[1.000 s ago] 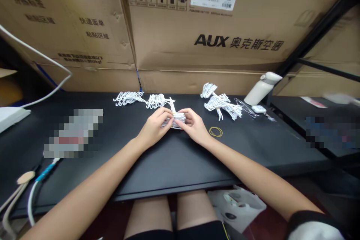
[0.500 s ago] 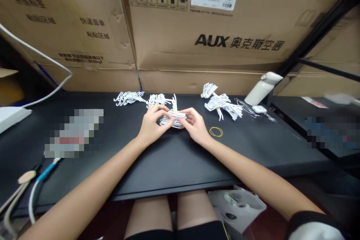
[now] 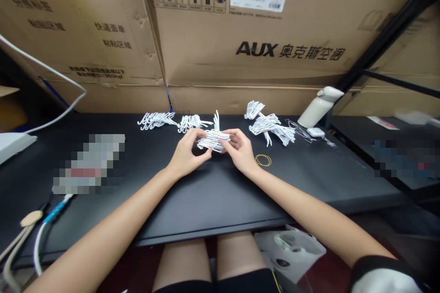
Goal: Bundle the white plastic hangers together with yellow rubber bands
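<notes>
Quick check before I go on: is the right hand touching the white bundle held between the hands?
Touching. The head view shows the fingers of the right hand overlapping the right end of the white bundle, gripping it with no gap.

White hook bundle [image 3: 213,142], black tabletop [image 3: 213,201]

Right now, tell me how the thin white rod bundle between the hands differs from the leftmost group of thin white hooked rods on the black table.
The thin white rod bundle sits between the left hand and right hand; the leftmost group of thin white hooked rods lies untouched on the black table. A yellow strip shows on the bundle, but none on the leftmost group. Both consist of many thin white rods.
</notes>
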`<state>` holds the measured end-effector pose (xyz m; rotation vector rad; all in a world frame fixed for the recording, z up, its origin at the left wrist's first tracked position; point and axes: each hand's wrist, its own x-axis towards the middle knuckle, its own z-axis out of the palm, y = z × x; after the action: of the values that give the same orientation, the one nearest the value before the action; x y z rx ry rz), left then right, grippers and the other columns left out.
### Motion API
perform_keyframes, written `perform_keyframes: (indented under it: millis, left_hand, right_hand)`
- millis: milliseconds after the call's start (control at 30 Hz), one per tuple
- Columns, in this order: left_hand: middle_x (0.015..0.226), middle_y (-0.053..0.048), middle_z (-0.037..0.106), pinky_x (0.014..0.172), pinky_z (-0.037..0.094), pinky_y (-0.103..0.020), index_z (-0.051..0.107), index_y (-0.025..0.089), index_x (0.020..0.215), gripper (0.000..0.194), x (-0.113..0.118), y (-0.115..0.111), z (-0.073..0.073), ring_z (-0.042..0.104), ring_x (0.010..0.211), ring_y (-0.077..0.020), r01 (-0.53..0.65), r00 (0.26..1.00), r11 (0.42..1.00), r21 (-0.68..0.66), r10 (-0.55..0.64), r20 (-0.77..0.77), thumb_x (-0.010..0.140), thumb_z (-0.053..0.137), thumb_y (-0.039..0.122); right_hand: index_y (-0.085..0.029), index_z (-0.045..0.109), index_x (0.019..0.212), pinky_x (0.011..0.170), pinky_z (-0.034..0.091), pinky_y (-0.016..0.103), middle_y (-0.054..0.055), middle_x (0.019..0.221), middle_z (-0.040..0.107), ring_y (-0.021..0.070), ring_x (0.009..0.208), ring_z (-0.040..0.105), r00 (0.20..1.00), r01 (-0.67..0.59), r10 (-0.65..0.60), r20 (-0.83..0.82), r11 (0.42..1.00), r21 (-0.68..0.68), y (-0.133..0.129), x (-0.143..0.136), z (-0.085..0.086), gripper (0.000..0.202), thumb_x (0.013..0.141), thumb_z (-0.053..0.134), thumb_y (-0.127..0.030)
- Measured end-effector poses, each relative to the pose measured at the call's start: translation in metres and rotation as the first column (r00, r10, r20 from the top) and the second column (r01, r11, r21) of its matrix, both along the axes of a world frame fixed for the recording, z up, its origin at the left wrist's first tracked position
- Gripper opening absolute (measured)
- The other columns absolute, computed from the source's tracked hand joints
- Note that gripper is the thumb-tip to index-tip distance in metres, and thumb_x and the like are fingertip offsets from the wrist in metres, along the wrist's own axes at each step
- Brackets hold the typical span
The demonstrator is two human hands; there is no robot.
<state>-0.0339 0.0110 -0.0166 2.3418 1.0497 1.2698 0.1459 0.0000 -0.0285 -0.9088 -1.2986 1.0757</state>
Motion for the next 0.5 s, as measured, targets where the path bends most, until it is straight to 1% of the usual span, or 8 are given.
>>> perform_keyframes:
  millis: [167, 233, 333, 500]
  left_hand:
    - [0.104, -0.007, 0.060, 0.078, 0.051, -0.033, 0.055, 0.019, 0.097, 0.027, -0.0002, 0.0004, 0.0007, 0.058, 0.100, -0.0214, -0.010, 1.000, 1.000, 0.002, 0.010, 0.015, 0.071, 0.063, 0.018]
    - [0.104, -0.007, 0.060, 0.077, 0.051, -0.033, 0.056, 0.019, 0.097, 0.027, -0.0001, 0.0004, 0.0009, 0.059, 0.099, -0.0216, -0.019, 1.000, 1.000, 0.004, 0.019, 0.019, 0.070, 0.063, 0.018]
    - [0.103, -0.007, 0.061, 0.075, 0.052, -0.032, 0.057, 0.019, 0.097, 0.026, -0.0006, 0.0009, 0.0008, 0.060, 0.097, -0.0209, -0.013, 1.000, 1.000, 0.005, 0.013, 0.022, 0.071, 0.064, 0.020]
    - [0.099, -0.007, 0.062, 0.071, 0.052, -0.030, 0.058, 0.019, 0.097, 0.022, -0.0017, 0.0020, 0.0005, 0.060, 0.093, -0.0196, 0.011, 1.000, 1.000, -0.002, -0.010, 0.029, 0.077, 0.064, 0.026]
  right_hand:
    - [-0.020, 0.054, 0.095, 0.068, 0.057, 0.028, 0.006, 0.101, 0.067, 0.0181, 0.090, 0.065, 1.000, 0.015, -0.015, 0.007, 1.000, 0.023, -0.0028, -0.0019, 0.0000, 0.031, 0.075, 0.069, -0.039]
    - [-0.020, 0.055, 0.095, 0.068, 0.057, 0.029, 0.006, 0.100, 0.067, 0.0182, 0.090, 0.065, 1.000, 0.014, -0.014, -0.001, 0.999, 0.029, -0.0035, -0.0017, 0.0007, 0.030, 0.075, 0.069, -0.038]
    - [-0.020, 0.055, 0.095, 0.065, 0.057, 0.028, 0.006, 0.100, 0.067, 0.0182, 0.090, 0.066, 1.000, 0.007, -0.007, -0.005, 1.000, 0.015, -0.0031, -0.0007, 0.0013, 0.031, 0.075, 0.069, -0.038]
    - [-0.020, 0.055, 0.097, 0.064, 0.057, 0.027, 0.006, 0.101, 0.068, 0.0181, 0.087, 0.067, 1.000, 0.007, -0.007, -0.004, 1.000, -0.006, 0.0000, 0.0012, 0.0009, 0.034, 0.074, 0.069, -0.041]
